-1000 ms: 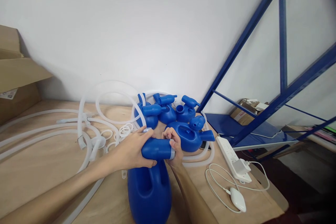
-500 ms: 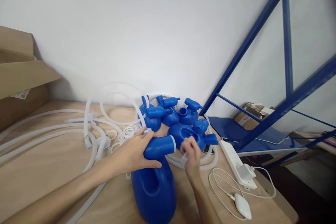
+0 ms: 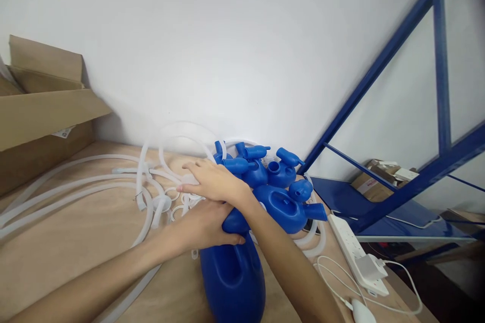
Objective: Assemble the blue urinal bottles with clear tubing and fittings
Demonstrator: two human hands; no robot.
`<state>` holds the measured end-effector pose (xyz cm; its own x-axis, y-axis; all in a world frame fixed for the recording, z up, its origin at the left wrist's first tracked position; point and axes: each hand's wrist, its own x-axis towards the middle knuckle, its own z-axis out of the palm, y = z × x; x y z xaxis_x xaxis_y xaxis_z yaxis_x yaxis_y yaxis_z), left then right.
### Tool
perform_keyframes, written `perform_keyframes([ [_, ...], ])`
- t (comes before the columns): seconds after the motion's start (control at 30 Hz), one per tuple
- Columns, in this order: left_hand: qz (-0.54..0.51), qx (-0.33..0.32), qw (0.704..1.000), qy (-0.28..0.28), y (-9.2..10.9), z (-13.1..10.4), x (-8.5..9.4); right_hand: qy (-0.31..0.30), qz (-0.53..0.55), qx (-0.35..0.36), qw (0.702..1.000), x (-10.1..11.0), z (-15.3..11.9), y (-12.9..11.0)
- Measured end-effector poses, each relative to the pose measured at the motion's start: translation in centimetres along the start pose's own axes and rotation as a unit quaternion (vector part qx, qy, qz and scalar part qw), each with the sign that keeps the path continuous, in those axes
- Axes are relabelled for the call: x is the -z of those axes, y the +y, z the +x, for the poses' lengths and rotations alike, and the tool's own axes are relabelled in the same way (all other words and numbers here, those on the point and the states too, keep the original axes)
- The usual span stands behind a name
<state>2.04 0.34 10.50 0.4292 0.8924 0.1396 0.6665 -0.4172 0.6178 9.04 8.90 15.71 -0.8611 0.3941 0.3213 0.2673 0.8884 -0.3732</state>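
Note:
A blue plastic urinal bottle [image 3: 233, 282] with a moulded handle stands in front of me. My left hand [image 3: 206, 224] is wrapped round its bent neck [image 3: 235, 221], thumb toward me. Crossing over the left wrist, my right hand [image 3: 214, 181] stretches out to the left, fingers and thumb apart. A small whitish translucent piece [image 3: 189, 179] shows between its thumb and fingertips; whether they touch it I cannot tell. Just below are white rings [image 3: 176, 209], partly covered by the hands. The bottle's mouth is hidden behind my right forearm.
Several more blue bottles [image 3: 278, 207] with spouted tops are grouped at the back right. Translucent hoses [image 3: 94, 181] curl across the left of the table [image 3: 76, 242]. A cardboard box [image 3: 49, 116] sits far left. A power strip [image 3: 352, 247] with a white cable lies right, near a blue metal rack [image 3: 364, 86].
My right hand has moved left from beside the bottle's mouth, across my left hand to the rings. It held a small translucent piece before. My left hand keeps its grip; the view has shifted slightly.

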Motion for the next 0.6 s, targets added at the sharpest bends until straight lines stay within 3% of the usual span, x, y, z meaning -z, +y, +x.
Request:
perform_keyframes([
  [0.1,-0.001,-0.002,1.0,0.002,-0.3,0.0,0.0,-0.037,0.016,-0.021,0.999,1.1,-2.6,0.9],
  [0.2,0.031,-0.022,0.999,-0.011,-0.5,0.1,0.0,0.055,0.047,-0.083,0.994,3.0,-8.0,0.6],
  [0.27,0.055,-0.02,0.998,-0.013,-0.7,0.0,0.0,0.128,0.035,-0.125,0.983,3.1,-12.0,0.5],
  [0.33,0.064,-0.014,0.998,-0.009,-1.0,-0.1,-0.1,0.188,0.021,-0.163,0.968,2.0,-15.6,0.7],
  [0.43,0.065,-0.021,0.998,0.002,-1.4,-0.2,-0.4,0.219,0.048,-0.231,0.947,-0.8,-19.3,1.3],
  [0.6,0.082,-0.032,0.996,0.017,-1.5,-0.2,-0.7,0.241,0.11,-0.286,0.921,-3.3,-19.5,1.8],
])
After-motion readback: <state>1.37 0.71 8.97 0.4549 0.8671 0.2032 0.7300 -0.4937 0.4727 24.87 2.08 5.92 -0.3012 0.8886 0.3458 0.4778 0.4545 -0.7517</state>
